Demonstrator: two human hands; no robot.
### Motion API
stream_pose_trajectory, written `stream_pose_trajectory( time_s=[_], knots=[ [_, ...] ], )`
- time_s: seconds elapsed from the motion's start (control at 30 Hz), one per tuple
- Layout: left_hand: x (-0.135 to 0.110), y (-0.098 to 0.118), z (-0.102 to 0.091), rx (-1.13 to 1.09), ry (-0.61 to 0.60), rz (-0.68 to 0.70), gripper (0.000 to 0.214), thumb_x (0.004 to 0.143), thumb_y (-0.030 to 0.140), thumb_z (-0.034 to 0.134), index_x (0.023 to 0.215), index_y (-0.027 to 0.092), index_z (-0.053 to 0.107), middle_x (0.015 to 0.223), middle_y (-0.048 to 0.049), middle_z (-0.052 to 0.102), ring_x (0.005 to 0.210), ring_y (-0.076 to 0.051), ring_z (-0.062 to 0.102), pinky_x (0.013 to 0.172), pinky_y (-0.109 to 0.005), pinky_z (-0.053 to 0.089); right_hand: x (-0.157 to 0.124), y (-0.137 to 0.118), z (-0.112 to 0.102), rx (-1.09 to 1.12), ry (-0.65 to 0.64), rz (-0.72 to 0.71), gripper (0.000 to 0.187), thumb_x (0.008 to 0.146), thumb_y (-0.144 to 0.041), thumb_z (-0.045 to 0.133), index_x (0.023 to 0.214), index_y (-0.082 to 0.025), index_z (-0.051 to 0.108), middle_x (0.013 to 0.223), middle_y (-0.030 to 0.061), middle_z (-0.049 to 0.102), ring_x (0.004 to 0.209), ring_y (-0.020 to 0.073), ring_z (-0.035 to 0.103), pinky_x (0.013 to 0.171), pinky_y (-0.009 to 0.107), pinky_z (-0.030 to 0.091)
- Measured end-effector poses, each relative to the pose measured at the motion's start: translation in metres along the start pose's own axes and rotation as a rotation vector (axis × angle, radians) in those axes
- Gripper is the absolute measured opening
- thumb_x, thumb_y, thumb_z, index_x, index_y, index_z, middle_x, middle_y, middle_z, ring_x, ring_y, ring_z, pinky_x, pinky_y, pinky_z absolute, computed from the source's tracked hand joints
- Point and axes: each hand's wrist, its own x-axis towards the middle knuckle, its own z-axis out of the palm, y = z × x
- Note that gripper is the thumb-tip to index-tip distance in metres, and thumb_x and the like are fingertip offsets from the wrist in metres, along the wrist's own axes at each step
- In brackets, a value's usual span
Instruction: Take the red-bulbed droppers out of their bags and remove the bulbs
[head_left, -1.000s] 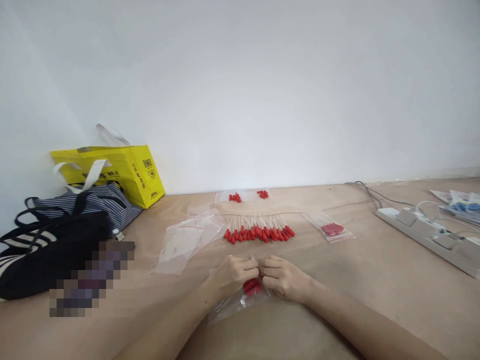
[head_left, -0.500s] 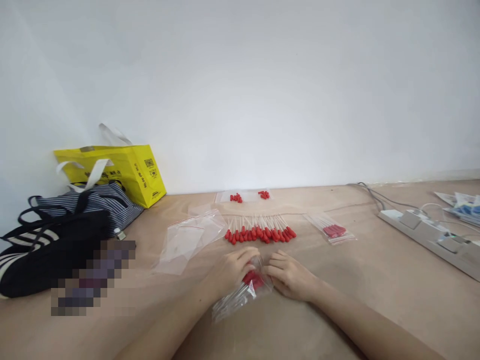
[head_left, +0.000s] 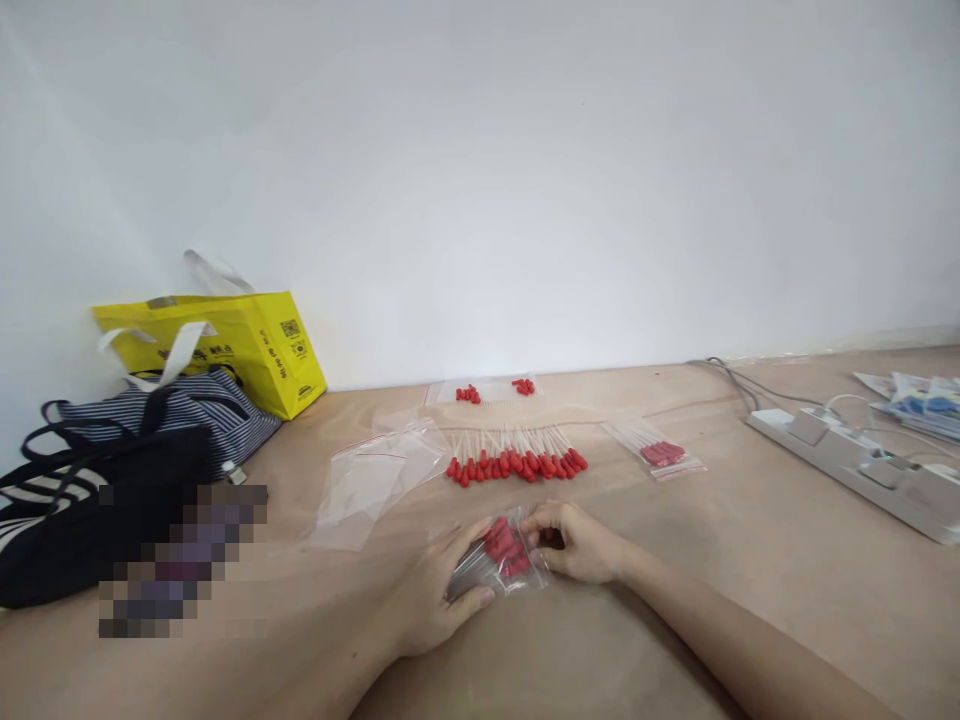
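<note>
Between my hands lies a clear zip bag (head_left: 531, 578) holding several glass droppers (head_left: 504, 545) with red bulbs, the bulbs pointing right. My left hand (head_left: 427, 595) holds the bag's left part, thumb on the near side and fingers on the far side, covering some stems. At the bag's right edge, my right hand (head_left: 583, 542) pinches the plastic between thumb and curled fingers. Just beyond the hands, a row of loose droppers (head_left: 517, 463) lies with bulbs toward me.
Flat clear bags (head_left: 367, 480) lie to the left; another filled bag (head_left: 660, 453) is at right. Near the wall sits a bag with red pieces (head_left: 491, 392). A power strip (head_left: 855, 465) stands far right; a yellow bag (head_left: 289, 350) and black bag (head_left: 150, 500) stand left.
The bag has turned so the droppers lie more sideways. My left hand has moved left and down to its stem end, and my right hand has shifted to its right edge.
</note>
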Motion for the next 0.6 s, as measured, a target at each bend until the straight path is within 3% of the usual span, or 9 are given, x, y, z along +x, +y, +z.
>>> stream_pose_trajectory(
  time_s=[0.1,0.23,0.33,0.5,0.6],
  knots=[
    [0.004,0.002,-0.002,-0.014,0.012,0.007,0.057,0.077,0.031,0.051,0.129,0.025,0.028,0.128,-0.0063,0.045,0.115,-0.023,0.042,0.096,-0.042,0.035,0.001,-0.003,-0.002,0.049,-0.039,0.017,0.018,0.059,-0.010,0.063,0.075,-0.018,0.060,0.067,-0.0041,0.052,0.060,0.0085,0.046,0.054,0.018,0.036],
    [0.005,0.002,-0.002,-0.035,0.020,-0.026,0.055,0.077,0.031,0.050,0.128,0.025,0.031,0.127,-0.0051,0.046,0.114,-0.022,0.043,0.098,-0.041,0.034,0.003,-0.004,0.006,0.093,0.087,0.135,0.023,0.055,-0.026,0.072,0.071,-0.016,0.058,0.065,-0.0037,0.049,0.060,0.0091,0.043,0.053,0.019,0.034],
    [0.006,0.000,-0.001,-0.042,0.011,-0.053,0.053,0.078,0.032,0.049,0.127,0.024,0.032,0.128,-0.0052,0.045,0.115,-0.022,0.042,0.098,-0.041,0.033,0.006,-0.005,0.013,0.103,0.157,0.202,0.027,0.053,-0.025,0.073,0.071,-0.016,0.055,0.068,-0.0031,0.049,0.061,0.0094,0.043,0.053,0.019,0.033],
    [0.006,-0.001,0.000,-0.040,0.000,-0.067,0.052,0.077,0.033,0.050,0.126,0.022,0.034,0.128,-0.0063,0.045,0.116,-0.024,0.041,0.098,-0.043,0.032,0.007,-0.005,0.017,0.173,0.103,0.204,0.029,0.058,-0.019,0.069,0.083,-0.018,0.054,0.076,-0.0015,0.051,0.064,0.0100,0.045,0.056,0.019,0.036],
    [0.006,-0.002,0.000,-0.056,0.016,-0.034,0.053,0.077,0.034,0.051,0.126,0.023,0.033,0.126,-0.0057,0.046,0.114,-0.023,0.044,0.097,-0.041,0.034,0.007,-0.003,0.017,0.225,0.092,0.170,0.028,0.057,-0.020,0.069,0.080,-0.018,0.052,0.075,-0.0024,0.050,0.065,0.0098,0.045,0.058,0.020,0.037]
  ],
)
